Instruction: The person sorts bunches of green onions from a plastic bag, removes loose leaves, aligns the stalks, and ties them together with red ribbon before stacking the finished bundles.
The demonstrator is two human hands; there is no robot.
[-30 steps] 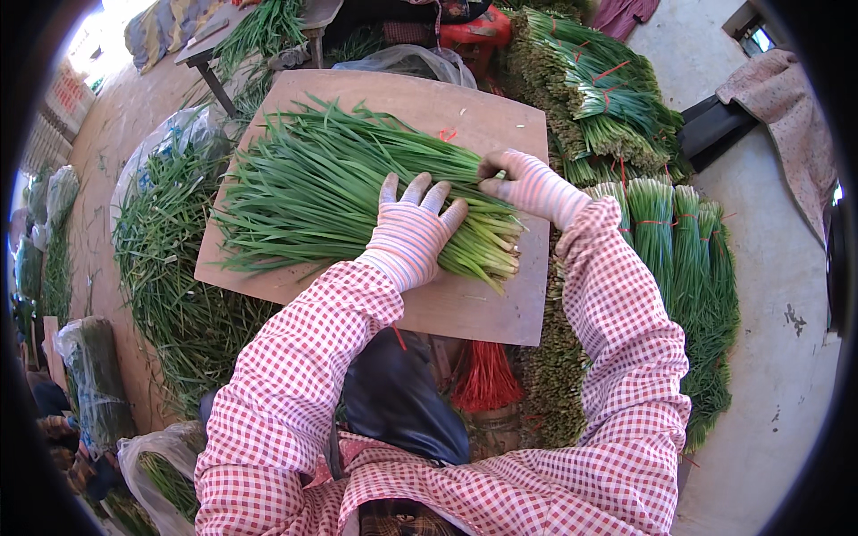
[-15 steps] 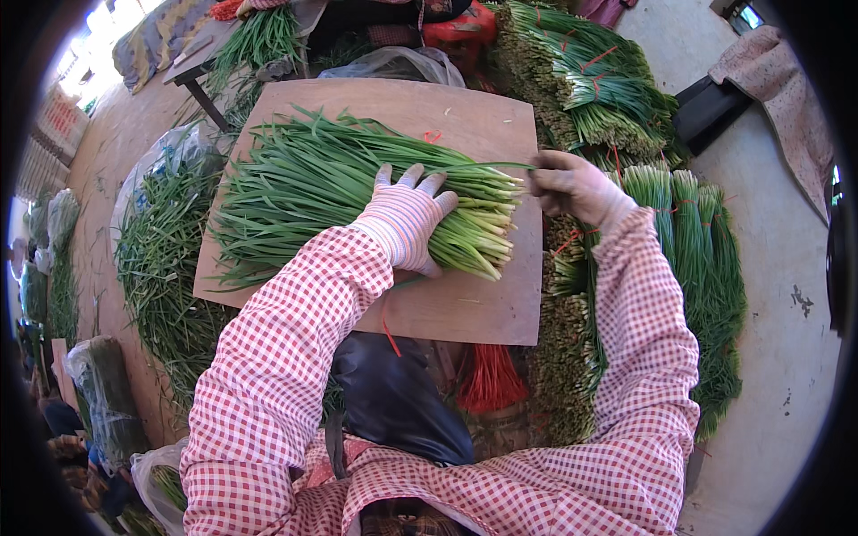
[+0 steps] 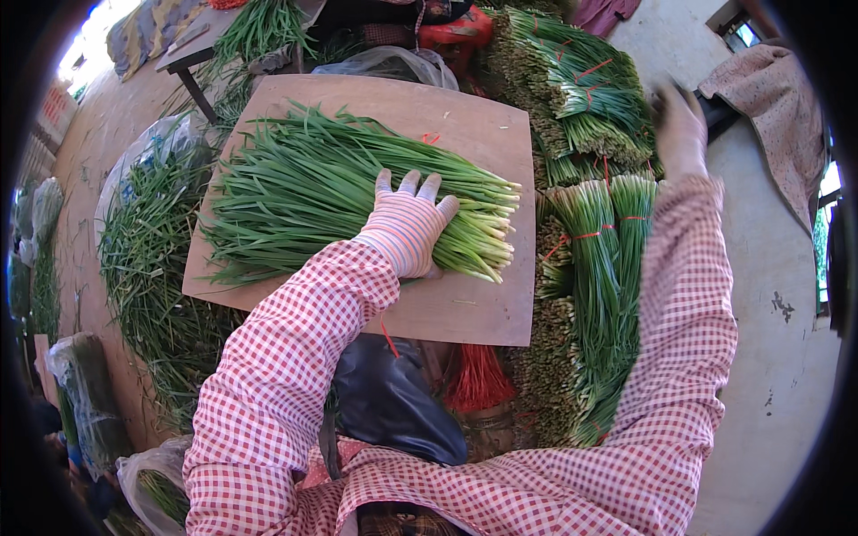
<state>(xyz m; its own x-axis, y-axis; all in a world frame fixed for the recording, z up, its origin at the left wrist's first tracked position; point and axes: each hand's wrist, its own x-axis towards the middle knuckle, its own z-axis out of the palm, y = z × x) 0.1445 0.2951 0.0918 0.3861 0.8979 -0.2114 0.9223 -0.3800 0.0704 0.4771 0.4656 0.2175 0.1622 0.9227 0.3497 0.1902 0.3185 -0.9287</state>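
Note:
A wide bunch of garlic chives (image 3: 304, 196) lies on a brown board (image 3: 483, 313), leaves to the left and pale stem ends to the right. My left hand (image 3: 411, 223), in a striped glove with soiled fingertips, rests on top of the stems with its fingers spread. A thin red tie (image 3: 431, 138) shows at the bunch's far edge. My right hand (image 3: 681, 129), also gloved, is reached out past the board's right side, beside the stacked tied bundles (image 3: 594, 98). Motion smears its fingers, and whether anything is in them cannot be made out.
More tied chive bundles (image 3: 599, 259) stand right of the board. Loose leaves (image 3: 156, 259) heap at its left next to clear plastic. Red ties (image 3: 480, 380) hang below the near edge. A small table (image 3: 201, 54) with greens stands far left; a cloth-draped seat (image 3: 773, 107) is far right.
My right hand has moved away from the stem ends, right and farther out. The single green stalk it held no longer shows. My left hand stays on the bunch.

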